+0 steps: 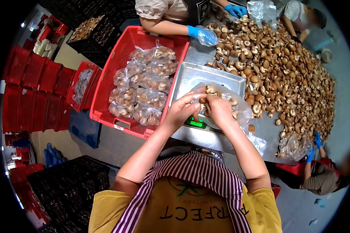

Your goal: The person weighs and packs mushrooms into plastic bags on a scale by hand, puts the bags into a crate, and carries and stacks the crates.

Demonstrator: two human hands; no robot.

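A clear plastic bag (242,110) with brown mushrooms (234,104) in it lies over the metal tray (176,86). My left hand (182,110) is closed on the bag's edge at its left side, thumb and fingers bent together. Close beside it, my right hand (220,110) also grips the bag near its mouth, its fingertips partly hidden against the mushrooms. Below the tray shows a scale with a lit green display (196,122), partly covered by my hands.
Left of the tray stands a red crate (99,101) with several filled mushroom bags (149,98). A large mushroom heap (284,66) covers the table's right side. Co-workers' blue-gloved hands (207,36) work around it. Stacked red crates (29,93) stand at far left.
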